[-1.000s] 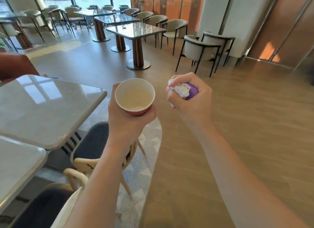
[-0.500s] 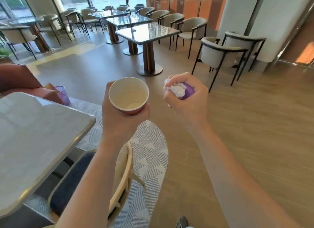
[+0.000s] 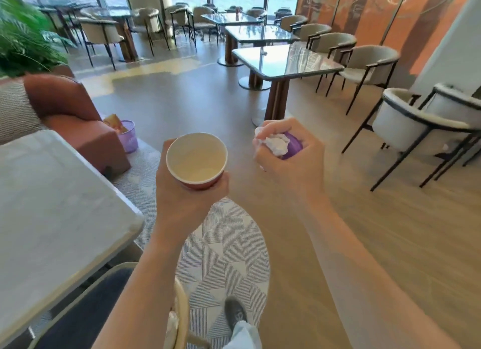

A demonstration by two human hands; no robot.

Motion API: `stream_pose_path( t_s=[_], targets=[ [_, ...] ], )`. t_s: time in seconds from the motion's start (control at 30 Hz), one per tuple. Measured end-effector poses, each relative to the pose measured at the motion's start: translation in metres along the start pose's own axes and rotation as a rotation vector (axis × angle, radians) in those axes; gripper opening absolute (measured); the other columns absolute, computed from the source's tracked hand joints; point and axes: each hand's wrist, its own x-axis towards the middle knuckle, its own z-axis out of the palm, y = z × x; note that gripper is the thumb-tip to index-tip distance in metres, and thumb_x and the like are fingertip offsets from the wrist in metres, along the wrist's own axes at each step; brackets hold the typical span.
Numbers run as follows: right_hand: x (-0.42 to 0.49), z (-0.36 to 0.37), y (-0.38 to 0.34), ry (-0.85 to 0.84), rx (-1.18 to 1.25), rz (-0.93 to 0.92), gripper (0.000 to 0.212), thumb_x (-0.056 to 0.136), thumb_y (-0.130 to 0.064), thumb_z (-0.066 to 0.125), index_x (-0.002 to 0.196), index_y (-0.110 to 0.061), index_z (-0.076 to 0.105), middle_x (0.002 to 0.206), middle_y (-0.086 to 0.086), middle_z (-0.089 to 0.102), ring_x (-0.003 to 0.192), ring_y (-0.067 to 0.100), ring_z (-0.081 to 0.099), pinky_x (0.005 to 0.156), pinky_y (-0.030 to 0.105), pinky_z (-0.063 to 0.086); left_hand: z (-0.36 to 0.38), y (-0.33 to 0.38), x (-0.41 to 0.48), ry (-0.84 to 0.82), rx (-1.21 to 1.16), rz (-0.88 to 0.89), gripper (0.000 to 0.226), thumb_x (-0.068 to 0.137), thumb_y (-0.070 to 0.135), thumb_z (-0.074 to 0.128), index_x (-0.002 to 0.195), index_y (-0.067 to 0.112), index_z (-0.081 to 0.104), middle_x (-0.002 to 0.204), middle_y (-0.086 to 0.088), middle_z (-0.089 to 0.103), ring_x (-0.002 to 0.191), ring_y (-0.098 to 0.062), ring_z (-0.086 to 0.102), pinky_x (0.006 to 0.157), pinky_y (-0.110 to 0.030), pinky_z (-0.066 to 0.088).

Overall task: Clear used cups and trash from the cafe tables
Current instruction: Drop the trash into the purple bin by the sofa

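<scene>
The paper cup (image 3: pixel 197 159), seemingly near empty, stands upright in the left hand (image 3: pixel 182 205), whose fingers wrap its lower wall, in the air beside the grey table (image 3: pixel 52 205). It looks light and thin-walled, so a gentle hold round the body, not the rim, suits it. The right hand (image 3: pixel 291 171) is fisted around a crumpled tissue (image 3: pixel 276 143) and a purple object (image 3: pixel 294 146).

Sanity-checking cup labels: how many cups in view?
1 for sure: the red paper cup held in the left hand. The purple item with crumpled tissue in the right hand may be another; mostly hidden.
</scene>
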Motion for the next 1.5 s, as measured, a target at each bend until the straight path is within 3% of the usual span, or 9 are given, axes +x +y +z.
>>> stream_pose_path(
  t_s=[0.07,0.2,0.33,0.47,0.6,0.73,0.93,1.13,1.5],
  targets=[
    [0.043,0.016,0.033,-0.049,0.004,0.007,0.027,0.082,0.013,0.075,0.084,-0.013,0.071,0.085,-0.016,0.072,0.079,0.003,0.066,0.066,0.022,0.055,0.013,-0.036,0.038,0.046,-0.016,-0.023,0.069,0.066,-0.012,0.089,0.106,0.029,0.049,0.09,0.04,0.064,0.086,0.016,0.062,0.08,-0.004,0.045],
    [0.138,0.053,0.079,-0.162,0.012,0.01,0.032,0.082,0.013,0.075,0.083,-0.019,0.07,0.087,-0.01,0.072,0.079,0.004,0.066,0.072,0.023,0.052,0.03,-0.084,0.129,0.144,-0.044,-0.014,0.058,0.064,0.005,0.084,0.109,0.023,0.052,0.092,0.037,0.066,0.087,0.014,0.062,0.081,-0.005,0.045],
    [0.22,0.086,0.115,-0.223,0.077,0.004,0.029,0.085,0.009,0.076,0.084,-0.019,0.069,0.087,-0.01,0.072,0.074,0.009,0.064,0.068,0.031,0.052,0.041,-0.112,0.206,0.155,-0.026,0.006,0.057,0.066,0.003,0.082,0.112,0.017,0.051,0.094,0.037,0.065,0.089,0.014,0.062,0.084,-0.006,0.045],
    [0.274,0.123,0.161,-0.259,0.151,0.037,0.027,0.084,0.008,0.076,0.084,-0.018,0.07,0.086,-0.01,0.073,0.071,0.013,0.063,0.068,0.032,0.049,0.041,-0.152,0.261,0.193,0.051,0.019,0.066,0.065,-0.002,0.088,0.109,0.029,0.051,0.096,0.039,0.065,0.091,0.014,0.063,0.084,-0.005,0.045],
    [0.324,0.164,0.215,-0.319,0.19,0.078,0.028,0.083,0.011,0.075,0.083,-0.016,0.07,0.085,-0.011,0.073,0.069,0.011,0.063,0.066,0.027,0.049,0.043,-0.199,0.311,0.215,0.085,0.005,0.063,0.066,0.001,0.085,0.113,0.026,0.051,0.099,0.037,0.065,0.094,0.011,0.063,0.086,-0.007,0.045],
    [0.39,0.201,0.274,-0.339,0.26,0.075,0.03,0.081,0.011,0.075,0.082,-0.018,0.069,0.085,-0.008,0.073,0.067,0.011,0.063,0.067,0.025,0.047,0.047,-0.256,0.377,0.257,0.133,0.003,0.059,0.066,0.004,0.085,0.115,0.01,0.053,0.101,0.015,0.065,0.094,0.004,0.062,0.088,-0.012,0.046],
    [0.523,0.267,0.354,-0.41,0.307,0.086,0.033,0.08,0.009,0.076,0.081,-0.023,0.07,0.085,-0.007,0.073,0.066,0.012,0.062,0.068,0.029,0.048,0.064,-0.332,0.517,0.339,0.228,0.023,0.062,0.065,0.009,0.092,0.115,0.016,0.056,0.107,-0.007,0.067,0.102,-0.018,0.068,0.095,-0.033,0.054],
    [0.64,0.345,0.403,-0.481,0.341,0.066,0.026,0.081,0.004,0.076,0.082,-0.022,0.07,0.086,-0.005,0.074,0.068,0.017,0.063,0.07,0.031,0.049,0.051,-0.384,0.626,0.412,0.311,0.016,0.059,0.065,0.004,0.086,0.115,0.008,0.053,0.105,0.005,0.063,0.094,0.007,0.062,0.089,-0.012,0.046],
    [0.751,0.538,0.515,-0.622,0.359,0.108,0.032,0.08,0.009,0.077,0.081,-0.021,0.067,0.081,-0.012,0.072,0.065,0.016,0.059,0.064,0.027,0.049,-0.039,-0.53,0.772,0.599,0.355,0.003,0.058,0.066,0.008,0.084,0.115,0.01,0.054,0.106,0.009,0.062,0.094,0.009,0.062,0.089,-0.009,0.044]
  ],
)
